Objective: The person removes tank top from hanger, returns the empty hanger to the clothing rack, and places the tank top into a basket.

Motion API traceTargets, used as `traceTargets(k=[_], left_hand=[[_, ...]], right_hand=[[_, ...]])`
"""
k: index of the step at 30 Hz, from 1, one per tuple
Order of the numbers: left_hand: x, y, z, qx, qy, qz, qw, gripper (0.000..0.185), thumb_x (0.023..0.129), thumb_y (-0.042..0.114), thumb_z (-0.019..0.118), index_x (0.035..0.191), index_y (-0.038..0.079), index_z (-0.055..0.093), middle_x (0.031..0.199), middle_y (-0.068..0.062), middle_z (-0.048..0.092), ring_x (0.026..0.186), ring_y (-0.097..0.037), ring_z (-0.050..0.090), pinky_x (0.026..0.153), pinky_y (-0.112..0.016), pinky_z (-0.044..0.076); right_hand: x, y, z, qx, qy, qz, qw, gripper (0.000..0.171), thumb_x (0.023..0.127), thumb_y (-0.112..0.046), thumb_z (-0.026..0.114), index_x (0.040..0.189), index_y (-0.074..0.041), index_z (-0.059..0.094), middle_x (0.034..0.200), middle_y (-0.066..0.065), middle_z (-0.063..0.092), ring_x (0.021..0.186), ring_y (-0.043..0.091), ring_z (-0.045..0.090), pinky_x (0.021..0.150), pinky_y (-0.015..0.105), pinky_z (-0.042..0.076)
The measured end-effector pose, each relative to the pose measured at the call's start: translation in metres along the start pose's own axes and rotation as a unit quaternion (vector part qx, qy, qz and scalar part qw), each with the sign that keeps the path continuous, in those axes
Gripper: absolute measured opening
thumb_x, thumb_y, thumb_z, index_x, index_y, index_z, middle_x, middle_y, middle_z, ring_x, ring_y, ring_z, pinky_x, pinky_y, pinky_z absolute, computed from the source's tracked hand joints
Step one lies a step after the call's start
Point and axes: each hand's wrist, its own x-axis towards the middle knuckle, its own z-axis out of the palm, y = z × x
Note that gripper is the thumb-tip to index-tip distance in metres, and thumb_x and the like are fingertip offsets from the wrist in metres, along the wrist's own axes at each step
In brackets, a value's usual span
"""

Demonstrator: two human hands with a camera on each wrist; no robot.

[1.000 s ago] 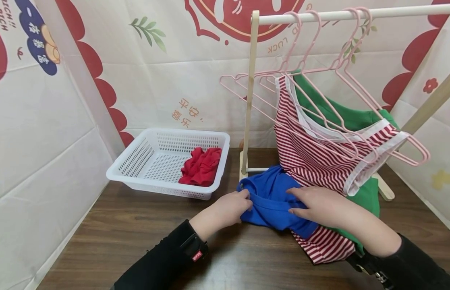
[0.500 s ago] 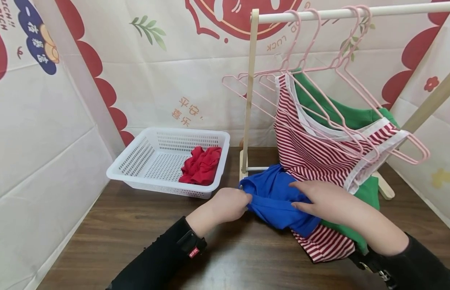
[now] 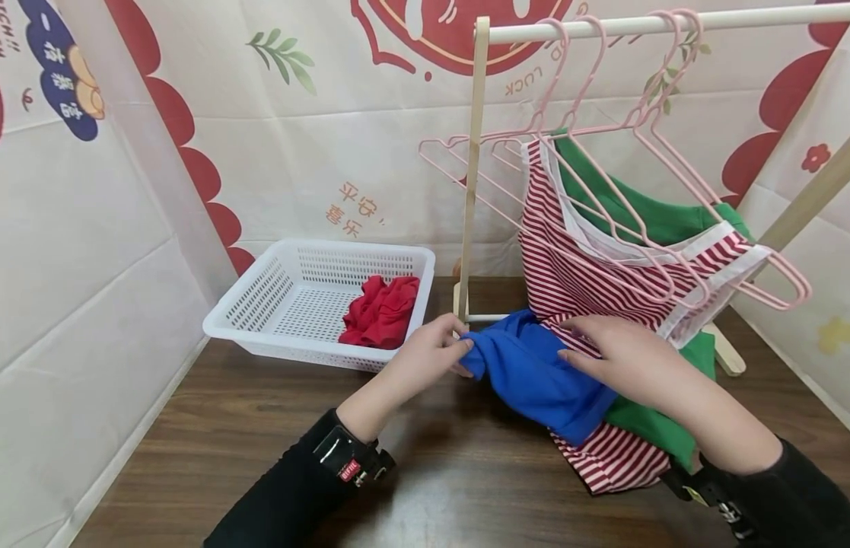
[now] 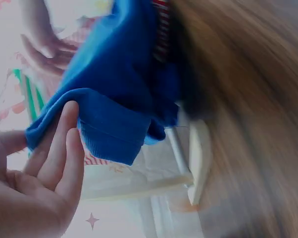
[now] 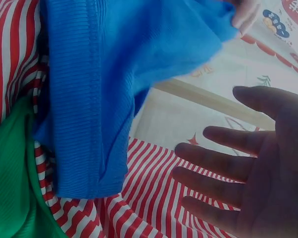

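A blue garment (image 3: 534, 373) lies bunched at the foot of a wooden clothes rack (image 3: 471, 167). It rests partly over a red-and-white striped garment (image 3: 582, 281). My left hand (image 3: 459, 352) pinches the blue garment's ribbed left edge (image 4: 119, 99) between thumb and fingers, lifted slightly off the table. The right hand (image 3: 582, 342) lies flat over the blue cloth's right side, where it meets the stripes. Seen from the right wrist, that hand (image 5: 203, 153) has its fingers straight and spread, holding nothing, beside the blue garment (image 5: 89, 74).
The striped garment and a green one (image 3: 644, 217) hang on pink hangers (image 3: 507, 144) from the rack's rail. A white plastic basket (image 3: 274, 289) holding a red cloth (image 3: 382, 312) stands at the back left of the dark wooden table (image 3: 260, 434). Printed fabric walls close in the sides.
My left hand has raised the blue garment's edge and carried it back toward the rack post. The right hand has slid up and back along the cloth.
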Motion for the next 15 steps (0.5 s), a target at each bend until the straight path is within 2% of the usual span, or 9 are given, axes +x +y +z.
traceTargets(k=[1,3,5,10,15], left_hand=[[0.0,0.002,-0.002,-0.048,0.001,-0.003,0.9988,0.013,0.1,0.012,0.054,0.109,0.002,0.052,0.085,-0.013,0.072,0.075,-0.026,0.072,0.075,-0.035,0.057],[0.0,0.006,-0.005,-0.13,0.0,-0.013,0.9914,0.015,0.102,0.009,0.049,0.112,-0.002,0.047,0.094,-0.02,0.07,0.082,-0.034,0.071,0.078,-0.043,0.056],[-0.001,0.011,-0.009,-0.181,0.002,-0.021,0.9833,0.016,0.103,0.009,0.046,0.114,-0.003,0.042,0.1,-0.024,0.067,0.087,-0.037,0.07,0.08,-0.046,0.055],[-0.005,0.024,-0.018,-0.253,0.027,-0.01,0.9672,0.017,0.104,0.011,0.043,0.116,0.0,0.039,0.109,-0.026,0.063,0.094,-0.039,0.068,0.084,-0.045,0.053],[-0.013,0.039,-0.026,-0.272,0.068,0.014,0.9597,0.015,0.104,0.01,0.044,0.115,0.002,0.041,0.115,-0.024,0.064,0.098,-0.037,0.068,0.087,-0.043,0.053]], right_hand=[[0.0,0.0,-0.001,0.003,0.008,0.001,1.0,0.044,0.093,-0.032,0.065,0.126,-0.003,0.062,0.119,0.017,0.065,0.109,0.036,0.06,0.091,0.056,0.045],[0.0,0.001,-0.002,0.01,0.022,0.004,1.0,0.044,0.094,-0.032,0.064,0.125,-0.001,0.062,0.118,0.019,0.064,0.11,0.037,0.059,0.092,0.057,0.044],[-0.001,0.002,-0.003,0.018,0.032,0.011,0.999,0.045,0.095,-0.034,0.062,0.124,0.0,0.061,0.119,0.021,0.063,0.11,0.04,0.058,0.092,0.059,0.043],[-0.002,0.003,-0.006,0.027,0.046,0.027,0.998,0.046,0.097,-0.035,0.06,0.126,0.001,0.06,0.12,0.024,0.062,0.113,0.042,0.056,0.094,0.06,0.041],[-0.003,0.003,-0.005,0.031,0.031,0.032,0.999,0.047,0.097,-0.035,0.059,0.125,0.002,0.059,0.12,0.023,0.062,0.113,0.042,0.056,0.093,0.06,0.041]])
